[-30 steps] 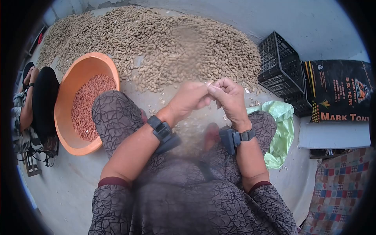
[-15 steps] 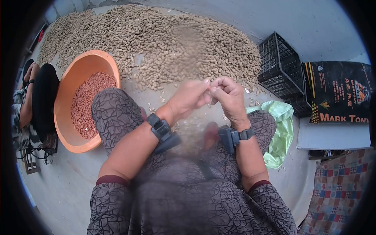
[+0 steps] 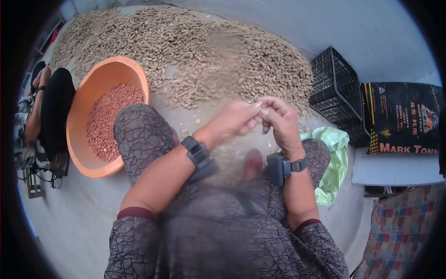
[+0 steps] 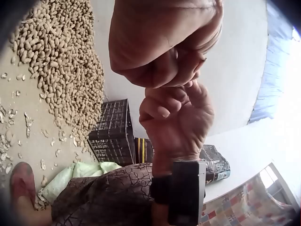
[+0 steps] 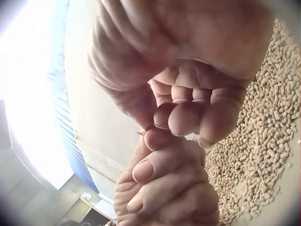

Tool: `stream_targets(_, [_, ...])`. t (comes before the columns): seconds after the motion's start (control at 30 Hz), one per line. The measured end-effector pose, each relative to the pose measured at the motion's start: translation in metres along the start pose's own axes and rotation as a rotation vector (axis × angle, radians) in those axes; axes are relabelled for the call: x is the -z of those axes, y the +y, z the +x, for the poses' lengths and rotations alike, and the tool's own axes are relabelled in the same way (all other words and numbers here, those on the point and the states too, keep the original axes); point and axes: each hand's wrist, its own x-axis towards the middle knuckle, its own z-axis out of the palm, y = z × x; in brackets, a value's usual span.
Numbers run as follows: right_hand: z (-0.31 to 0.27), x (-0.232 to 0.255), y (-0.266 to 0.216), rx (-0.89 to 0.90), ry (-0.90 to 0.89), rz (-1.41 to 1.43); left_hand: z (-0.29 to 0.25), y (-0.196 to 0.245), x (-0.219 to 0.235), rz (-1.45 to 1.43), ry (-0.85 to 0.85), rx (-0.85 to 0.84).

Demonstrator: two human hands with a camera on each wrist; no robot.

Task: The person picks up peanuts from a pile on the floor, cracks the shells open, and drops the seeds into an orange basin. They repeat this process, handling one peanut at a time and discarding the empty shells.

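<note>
Together, hands (image 3: 236, 119) on a small piece (image 3: 261, 106)

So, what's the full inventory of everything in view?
Unshelled peanuts: uncountable heap, tan, upper view.
Shell scraps: several, pale, floor.
Round plastic basin: one, orange, left.
Shelled peanuts: uncountable, reddish, in the basin.
Slatted plastic crates: two, black, right of heap.
Printed sack: one, black, beside crates.
Flat slab: one, white, beneath sack.
Crinkled plastic bag: one, light green, beside right knee.
Checked cloth: one, multicoloured, lower right.
Other person: one, partly visible, far left.
Shoe: one plainly seen, red, centre.
Wrist devices: two, black, on both arms.
Left hand: one, bare, pinching a small pale piece, mostly hidden.
Right hand: one, bare, pinching it too.
</note>
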Motion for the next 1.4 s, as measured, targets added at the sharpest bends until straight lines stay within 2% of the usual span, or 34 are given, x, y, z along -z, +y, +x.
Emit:
stream_targets(0.03, [-0.001,0.003,0.002,0.001,-0.007,0.0,-0.001,0.0,0.0,-0.001,0.006,-0.004])
stream_targets(0.1, [-0.003,0.007,0.007,-0.059,-0.129,0.155,-0.001,-0.002,0.001,0.01,-0.098,0.014])
stream_targets(0.23, [-0.009,0.005,0.008,-0.085,-0.206,0.253,-0.014,0.0,-0.006,-0.035,-0.095,0.061])
stream_targets(0.43, [-0.016,-0.005,0.005,-0.045,-0.213,0.217,-0.033,0.006,-0.015,-0.067,-0.048,0.053])
stream_targets(0.5, [-0.017,-0.005,0.007,-0.025,-0.214,0.244,-0.041,0.011,-0.018,-0.105,-0.152,-0.003])
stream_targets(0.63, [-0.025,-0.011,0.004,-0.032,-0.197,0.229,-0.052,0.012,-0.013,-0.088,-0.161,0.03])
stream_targets(0.7, [-0.028,-0.012,0.0,-0.031,-0.2,0.198,-0.057,0.014,-0.014,-0.052,-0.106,0.054])
stream_targets(0.83, [-0.035,-0.013,-0.008,-0.013,-0.188,0.17,-0.06,0.011,-0.006,-0.006,-0.188,0.04])
stream_targets(0.9, [-0.038,-0.014,-0.011,-0.016,-0.172,0.175,-0.061,0.01,-0.005,0.014,-0.078,0.013])
stream_targets(0.93, [-0.039,-0.015,-0.012,-0.013,-0.181,0.198,-0.062,0.01,-0.005,0.017,-0.079,0.01])
stream_targets(1.0, [-0.04,-0.015,-0.015,-0.009,-0.186,0.224,-0.062,0.01,-0.006,-0.142,0.008,0.004])
stream_targets(1.1, [-0.037,-0.006,-0.02,0.002,-0.158,0.247,-0.066,0.02,0.001,-0.191,0.072,0.051])
stream_targets(1.13, [-0.033,-0.001,-0.021,-0.036,-0.224,0.181,-0.068,0.024,-0.003,-0.093,0.204,0.016])
stream_targets(1.2, [-0.026,0.011,-0.023,-0.131,-0.409,0.027,-0.07,0.04,0.0,-0.03,0.214,-0.003])
stream_targets(1.23, [-0.022,0.011,-0.021,-0.133,-0.408,0.035,-0.073,0.052,0.0,0.028,0.22,-0.027])
stream_targets(1.33, [-0.002,0.017,-0.004,-0.289,-0.255,-0.135,-0.086,0.095,-0.007,-0.007,0.241,-0.047])
stream_targets(1.37, [0.008,0.02,0.008,-0.295,-0.261,-0.126,-0.089,0.108,-0.008,0.02,0.26,-0.095])
stream_targets(1.4, [0.018,0.021,0.021,-0.347,-0.227,0.015,-0.091,0.119,-0.008,0.048,0.28,-0.141])
